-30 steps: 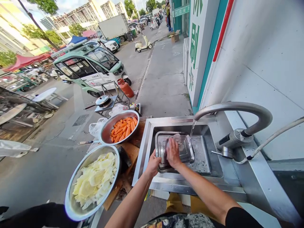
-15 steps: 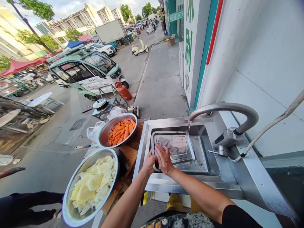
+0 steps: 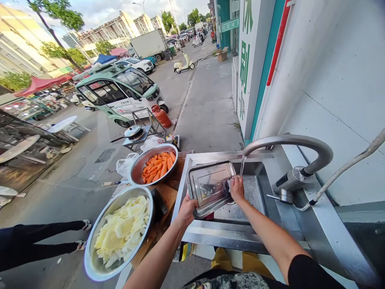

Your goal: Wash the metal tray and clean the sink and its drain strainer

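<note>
Head cam: steel tray (image 3: pixel 210 186) was tilted up over the sink (image 3: pixel 255 192), its long axis running approx 10 to 4 o'clock. Left hand (image 3: pixel 187 208) gripped the tray's near-left corner, at 7 o'clock from tray centre, fingers closed on the rim. Right hand (image 3: pixel 236 188) was at the tray's right edge, 3 o'clock, closed on a cloth (image 3: pixel 228 185) pressed to the metal; it sat nearer the water stream from the faucet (image 3: pixel 288 141), which fell just beside it at 12. Bowl w/ carrots (image 3: pixel 156 164) and bowl w/ cabbage (image 3: pixel 120 228) stood well apart at 9 o'clock, on a wooden board (image 3: pixel 165 192).
</note>
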Available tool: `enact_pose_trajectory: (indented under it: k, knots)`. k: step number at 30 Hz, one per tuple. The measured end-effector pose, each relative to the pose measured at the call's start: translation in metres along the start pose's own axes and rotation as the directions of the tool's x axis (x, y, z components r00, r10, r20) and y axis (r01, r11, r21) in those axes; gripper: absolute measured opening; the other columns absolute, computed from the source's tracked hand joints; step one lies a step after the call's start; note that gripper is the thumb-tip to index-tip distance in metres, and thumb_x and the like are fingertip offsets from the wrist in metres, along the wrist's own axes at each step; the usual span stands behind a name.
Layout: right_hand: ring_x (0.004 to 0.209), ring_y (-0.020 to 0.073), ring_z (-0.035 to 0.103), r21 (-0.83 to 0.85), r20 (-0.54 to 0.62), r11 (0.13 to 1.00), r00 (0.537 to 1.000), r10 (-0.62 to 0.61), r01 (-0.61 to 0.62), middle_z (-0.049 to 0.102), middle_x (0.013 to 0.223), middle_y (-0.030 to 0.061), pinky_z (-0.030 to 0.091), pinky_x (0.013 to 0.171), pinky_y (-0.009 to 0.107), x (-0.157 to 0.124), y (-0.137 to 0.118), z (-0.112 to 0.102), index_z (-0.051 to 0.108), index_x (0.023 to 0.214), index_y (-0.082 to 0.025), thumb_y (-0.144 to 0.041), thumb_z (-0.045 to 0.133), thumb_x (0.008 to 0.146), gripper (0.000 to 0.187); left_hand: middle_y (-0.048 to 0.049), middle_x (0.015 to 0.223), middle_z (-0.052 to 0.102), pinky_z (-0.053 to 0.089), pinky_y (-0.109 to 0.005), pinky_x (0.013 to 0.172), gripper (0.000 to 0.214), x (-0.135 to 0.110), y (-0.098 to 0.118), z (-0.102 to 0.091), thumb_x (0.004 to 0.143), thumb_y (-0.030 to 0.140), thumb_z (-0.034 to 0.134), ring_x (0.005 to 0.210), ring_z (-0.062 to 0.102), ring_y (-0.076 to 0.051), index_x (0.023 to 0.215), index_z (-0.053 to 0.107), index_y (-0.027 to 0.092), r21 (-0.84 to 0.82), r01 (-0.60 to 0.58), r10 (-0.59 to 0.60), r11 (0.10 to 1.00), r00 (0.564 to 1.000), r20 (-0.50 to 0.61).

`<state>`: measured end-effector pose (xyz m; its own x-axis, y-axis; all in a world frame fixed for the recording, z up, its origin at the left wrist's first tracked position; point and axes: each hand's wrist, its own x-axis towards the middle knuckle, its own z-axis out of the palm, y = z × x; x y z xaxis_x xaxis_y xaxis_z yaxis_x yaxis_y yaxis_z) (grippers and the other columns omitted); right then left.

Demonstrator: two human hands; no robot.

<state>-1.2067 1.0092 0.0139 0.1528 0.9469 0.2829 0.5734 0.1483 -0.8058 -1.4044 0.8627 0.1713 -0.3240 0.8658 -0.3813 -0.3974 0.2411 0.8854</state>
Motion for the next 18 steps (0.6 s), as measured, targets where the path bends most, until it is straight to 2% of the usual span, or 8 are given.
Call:
enact_pose_trajectory:
  k: [3, 6, 9, 11, 13, 15, 16, 18]
  knots:
    - [0.115, 0.0346, 0.055, 0.084, -0.177, 0.963, 0.947, 0.268, -0.257, 0.065, 0.105, 0.0249, 0.043, 0.105, 0.053, 0.030, -0.040, 0.027, 0.064, 0.100, -0.010, -0.024, 0.035, 0.091, 0.034, 0.0064, 0.057, 0.051, 0.028, -0.019, 0.050, 0.030, -0.005, -0.003, 0.011, 0.040, 0.010, 0.051, 0.054, 0.040, -0.008, 0.068, 0.057, 0.017, 0.101, -0.036, 0.027, 0.994, 0.996, 0.088]
    - [0.125, 0.0368, 0.053, 0.213, -0.228, 0.938, 0.920, 0.318, -0.272, 0.062, 0.123, 0.0310, 0.041, 0.109, 0.056, 0.021, -0.078, 0.047, 0.061, 0.117, -0.004, -0.025, 0.040, 0.090, 0.040, 0.0052, 0.063, 0.056, 0.032, -0.020, 0.054, 0.045, -0.006, -0.002, 0.020, 0.043, 0.010, 0.050, 0.058, 0.044, -0.010, 0.084, 0.066, 0.017, 0.188, -0.084, 0.045, 0.978, 0.978, 0.203]
    - [0.135, 0.0349, 0.050, 0.256, -0.135, 0.964, 0.984, 0.113, -0.075, 0.057, 0.138, 0.0299, 0.042, 0.113, 0.058, -0.027, -0.104, 0.058, 0.057, 0.132, -0.003, -0.023, 0.037, 0.094, 0.047, 0.0046, 0.067, 0.058, 0.034, -0.020, 0.057, 0.053, 0.004, 0.005, 0.021, 0.044, 0.010, 0.050, 0.062, 0.046, -0.011, 0.093, 0.068, 0.017, 0.260, -0.135, 0.079, 0.956, 0.973, 0.215]
    - [0.141, 0.0295, 0.047, 0.284, -0.062, 0.943, 0.984, -0.166, 0.177, 0.054, 0.147, 0.0231, 0.042, 0.116, 0.054, -0.059, -0.114, 0.055, 0.055, 0.140, -0.009, -0.020, 0.035, 0.098, 0.048, 0.0056, 0.063, 0.055, 0.032, -0.019, 0.054, 0.049, 0.014, 0.011, 0.018, 0.042, 0.011, 0.049, 0.059, 0.044, -0.010, 0.088, 0.065, 0.017, 0.276, -0.107, 0.065, 0.955, 0.986, 0.155]
    - [0.145, 0.0244, 0.043, 0.308, -0.005, 0.849, 0.893, -0.450, 0.430, 0.054, 0.150, 0.0171, 0.041, 0.119, 0.049, -0.077, -0.123, 0.045, 0.055, 0.143, -0.014, -0.016, 0.035, 0.099, 0.049, 0.0069, 0.057, 0.050, 0.028, -0.019, 0.050, 0.042, 0.022, 0.015, 0.015, 0.040, 0.012, 0.048, 0.054, 0.040, -0.009, 0.080, 0.061, 0.018, 0.253, -0.046, 0.021, 0.966, 0.995, 0.099]
    - [0.147, 0.0226, 0.041, 0.304, 0.044, 0.754, 0.782, -0.622, 0.583, 0.055, 0.150, 0.0158, 0.039, 0.121, 0.046, -0.075, -0.132, 0.029, 0.055, 0.143, -0.013, -0.014, 0.036, 0.098, 0.049, 0.0074, 0.054, 0.048, 0.028, -0.019, 0.048, 0.037, 0.026, 0.017, 0.014, 0.038, 0.013, 0.049, 0.051, 0.039, -0.009, 0.074, 0.057, 0.018, 0.206, 0.011, -0.030, 0.978, 0.996, 0.086]
    - [0.147, 0.0232, 0.040, 0.279, 0.071, 0.739, 0.754, -0.653, 0.614, 0.054, 0.150, 0.0162, 0.039, 0.120, 0.045, -0.067, -0.137, 0.020, 0.055, 0.143, -0.012, -0.014, 0.038, 0.097, 0.049, 0.0074, 0.054, 0.047, 0.028, -0.019, 0.047, 0.036, 0.026, 0.017, 0.015, 0.038, 0.013, 0.049, 0.051, 0.040, -0.009, 0.073, 0.055, 0.019, 0.184, 0.030, -0.047, 0.982, 0.995, 0.089]
    - [0.145, 0.0261, 0.041, 0.185, 0.129, 0.772, 0.764, -0.632, 0.607, 0.054, 0.151, 0.0158, 0.038, 0.118, 0.048, -0.046, -0.143, 0.004, 0.054, 0.144, -0.012, -0.017, 0.044, 0.097, 0.049, 0.0075, 0.054, 0.048, 0.029, -0.019, 0.047, 0.034, 0.022, 0.016, 0.017, 0.039, 0.012, 0.050, 0.050, 0.041, -0.008, 0.072, 0.054, 0.019, 0.154, 0.046, -0.060, 0.987, 0.994, 0.092]
